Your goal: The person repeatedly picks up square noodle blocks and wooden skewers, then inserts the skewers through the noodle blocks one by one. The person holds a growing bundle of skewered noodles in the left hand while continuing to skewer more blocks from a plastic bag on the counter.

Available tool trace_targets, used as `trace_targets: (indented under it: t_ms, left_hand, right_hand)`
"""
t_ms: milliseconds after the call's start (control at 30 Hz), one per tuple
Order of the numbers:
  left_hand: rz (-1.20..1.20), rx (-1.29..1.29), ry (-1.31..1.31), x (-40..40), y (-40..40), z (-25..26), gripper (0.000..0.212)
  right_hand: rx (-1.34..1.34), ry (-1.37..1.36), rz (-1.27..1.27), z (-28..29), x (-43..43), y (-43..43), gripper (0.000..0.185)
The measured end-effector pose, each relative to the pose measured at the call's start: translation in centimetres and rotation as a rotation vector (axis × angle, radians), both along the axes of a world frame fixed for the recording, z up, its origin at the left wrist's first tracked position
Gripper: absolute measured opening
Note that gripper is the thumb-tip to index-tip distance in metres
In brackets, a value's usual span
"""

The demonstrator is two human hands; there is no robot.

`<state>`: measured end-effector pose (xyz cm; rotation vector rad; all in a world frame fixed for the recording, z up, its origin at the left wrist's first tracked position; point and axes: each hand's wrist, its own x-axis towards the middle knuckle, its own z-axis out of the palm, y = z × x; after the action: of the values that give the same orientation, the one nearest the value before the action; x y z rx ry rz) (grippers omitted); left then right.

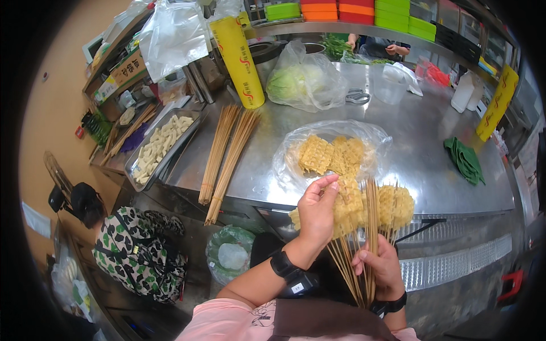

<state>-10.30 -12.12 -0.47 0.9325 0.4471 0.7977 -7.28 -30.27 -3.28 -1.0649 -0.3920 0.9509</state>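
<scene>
My right hand (377, 260) is closed around a bundle of thin bamboo skewers (372, 213). Beside that bundle, skewers carry pale yellow, waffle-textured food pieces (396, 204), fanned out at the table's front edge. My left hand (318, 209) has thumb and forefinger together at the upper edge of one textured piece (349, 200); whether it pinches the piece is hard to tell. Just beyond lie more loose textured pieces (316, 154) on a clear plastic bag (290, 140). Two bundles of bare bamboo skewers (232, 157) lie to the left on the steel table (426, 140).
A metal tray of pale cut pieces (160, 149) stands left. Behind are a yellow roll box (239, 62), bagged cabbage (298, 81), scissors (357, 97) and a plastic tub (389, 85). A green cloth (464, 160) lies right. One person (136, 251) is at left, another (384, 46) across the table.
</scene>
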Motion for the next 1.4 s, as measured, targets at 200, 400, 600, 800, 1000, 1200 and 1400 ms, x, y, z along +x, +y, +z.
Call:
trace_targets:
  t_ms: [200,400,600,800,1000,1200,1400]
  left_hand:
    - [0.041,0.053,-0.009,0.0,0.0,0.1,0.020]
    - [-0.041,0.026,-0.010,-0.3,0.4,0.4,0.017]
    - [-0.083,-0.030,-0.015,-0.2,0.4,0.1,0.014]
    - [-0.103,-0.046,-0.037,-0.4,0.4,0.0,0.013]
    - [-0.126,-0.105,-0.008,-0.3,0.6,0.5,0.011]
    - [-0.055,-0.040,0.031,-0.2,0.2,0.9,0.012]
    - [-0.194,-0.077,0.041,-0.4,1.3,0.6,0.014]
  right_hand:
    - [0.017,0.016,0.010,-0.2,0.1,0.1,0.014]
    - [0.054,0.030,0.017,-0.3,0.2,0.1,0.013]
    - [0.031,0.017,-0.011,-0.4,0.1,0.1,0.018]
    - [0.022,0.014,-0.021,-0.5,0.0,0.1,0.018]
    - [0.024,0.044,-0.013,-0.4,0.0,0.2,0.018]
    - [0.060,0.045,0.013,-0.5,0.0,-0.2,0.013]
    - [0.063,0.030,0.022,-0.6,0.2,0.0,0.012]
